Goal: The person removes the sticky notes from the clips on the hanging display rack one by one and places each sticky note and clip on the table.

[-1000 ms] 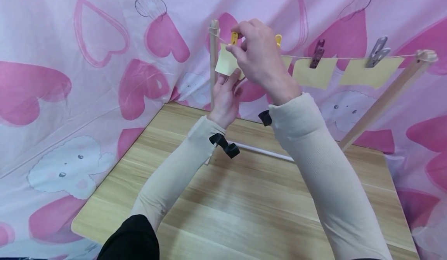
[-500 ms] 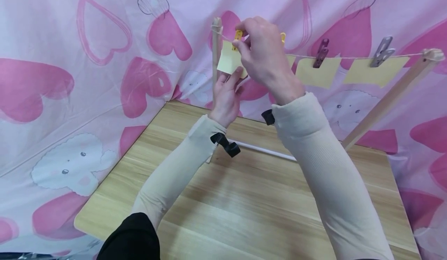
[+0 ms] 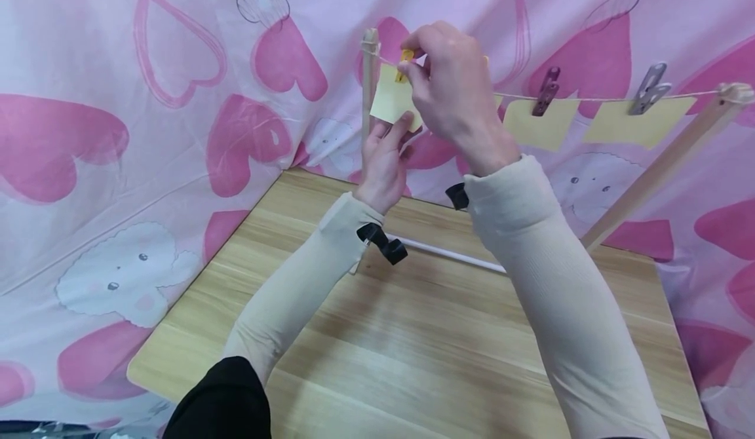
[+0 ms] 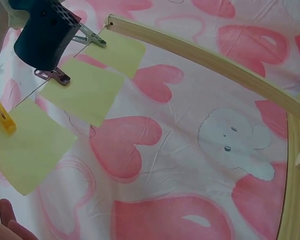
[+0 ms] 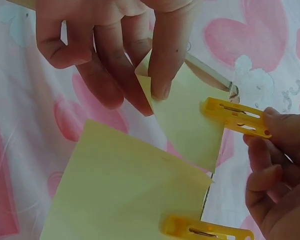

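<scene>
My left hand point(image 3: 386, 164) pinches the lower edge of a yellow square paper point(image 3: 392, 95) between thumb and fingers, and the sheet bends there in the right wrist view. My right hand point(image 3: 457, 92) holds the end of a yellow clothespin point(image 5: 240, 117) between thumb and fingertips. The clothespin's other end overlaps the paper's upper edge, right at the string point(image 5: 221, 150). Beside it, another yellow paper point(image 5: 120, 185) hangs under a second yellow clothespin point(image 5: 210, 230). In the left wrist view only the fingertips point(image 4: 7, 215) of one hand show, at the lower left.
The string runs between a left wooden post point(image 3: 367, 92) and a right post point(image 3: 655, 170). Farther right, papers hang from a purple clothespin point(image 3: 546, 92) and a grey clothespin point(image 3: 650, 89). A white rod point(image 3: 448, 253) lies low above the wooden table point(image 3: 377, 360). Heart-patterned cloth point(image 3: 177, 46) hangs behind.
My right hand has brought the yellow clothespin down, from just above the paper's top edge to overlapping it. My left hand keeps its pinch on the paper. The head view has shifted slightly.
</scene>
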### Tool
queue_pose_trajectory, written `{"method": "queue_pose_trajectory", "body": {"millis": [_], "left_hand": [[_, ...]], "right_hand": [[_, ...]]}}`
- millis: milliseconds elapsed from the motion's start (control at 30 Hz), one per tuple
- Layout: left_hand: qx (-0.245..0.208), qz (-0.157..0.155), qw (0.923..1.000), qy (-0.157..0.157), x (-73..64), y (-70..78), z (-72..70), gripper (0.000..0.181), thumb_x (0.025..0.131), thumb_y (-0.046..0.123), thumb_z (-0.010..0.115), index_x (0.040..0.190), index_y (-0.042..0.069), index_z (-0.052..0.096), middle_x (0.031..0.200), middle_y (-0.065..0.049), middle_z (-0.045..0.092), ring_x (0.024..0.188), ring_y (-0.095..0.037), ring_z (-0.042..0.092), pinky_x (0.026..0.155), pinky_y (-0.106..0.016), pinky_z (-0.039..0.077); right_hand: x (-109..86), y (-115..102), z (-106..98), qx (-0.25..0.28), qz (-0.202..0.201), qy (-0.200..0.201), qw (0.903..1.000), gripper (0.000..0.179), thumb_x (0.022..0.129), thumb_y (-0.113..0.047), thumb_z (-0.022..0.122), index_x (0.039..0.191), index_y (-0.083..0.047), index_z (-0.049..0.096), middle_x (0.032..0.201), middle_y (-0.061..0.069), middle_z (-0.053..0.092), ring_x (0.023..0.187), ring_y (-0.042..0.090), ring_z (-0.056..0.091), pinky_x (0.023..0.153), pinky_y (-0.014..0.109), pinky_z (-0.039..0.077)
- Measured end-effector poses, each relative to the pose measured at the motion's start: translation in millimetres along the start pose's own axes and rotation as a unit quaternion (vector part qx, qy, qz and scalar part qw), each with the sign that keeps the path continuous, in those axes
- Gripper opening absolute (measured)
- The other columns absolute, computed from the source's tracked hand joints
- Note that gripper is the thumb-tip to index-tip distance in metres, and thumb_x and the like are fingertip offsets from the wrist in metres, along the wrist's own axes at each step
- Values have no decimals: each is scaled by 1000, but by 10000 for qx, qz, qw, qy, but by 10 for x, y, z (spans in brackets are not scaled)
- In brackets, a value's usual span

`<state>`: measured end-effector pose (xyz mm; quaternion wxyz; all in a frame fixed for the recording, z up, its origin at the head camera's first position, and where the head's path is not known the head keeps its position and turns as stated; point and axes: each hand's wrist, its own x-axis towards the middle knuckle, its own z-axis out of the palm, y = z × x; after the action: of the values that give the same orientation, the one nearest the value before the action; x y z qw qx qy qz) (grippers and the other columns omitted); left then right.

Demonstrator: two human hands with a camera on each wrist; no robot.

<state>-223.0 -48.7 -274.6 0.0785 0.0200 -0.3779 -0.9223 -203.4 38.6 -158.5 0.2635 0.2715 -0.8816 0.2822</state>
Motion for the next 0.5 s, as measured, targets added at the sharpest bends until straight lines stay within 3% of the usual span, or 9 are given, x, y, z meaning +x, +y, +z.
{"method": "queue_pose_trajectory", "body": {"millis": [300, 500], "left_hand": [[137, -43, 9999, 74, 11, -7, -2, 6, 93, 14, 63, 89, 18, 64, 86, 6, 65, 80, -11, 63, 72, -24, 38], [190, -51, 9998, 101, -3, -7, -13, 3, 92, 15, 65, 95, 14, 64, 88, 5, 65, 81, -11, 64, 73, -23, 40]], "right_hand": [[0, 17, -27, -76, -117, 322, 9994, 20, 96, -16, 58, 109, -3, 67, 108, 11, 67, 84, 21, 57, 75, 29, 44], [-10, 22, -49, -113, -122, 428, 9989, 21, 96, -18, 58, 109, -4, 68, 107, 10, 68, 82, 20, 56, 73, 27, 42]]}}
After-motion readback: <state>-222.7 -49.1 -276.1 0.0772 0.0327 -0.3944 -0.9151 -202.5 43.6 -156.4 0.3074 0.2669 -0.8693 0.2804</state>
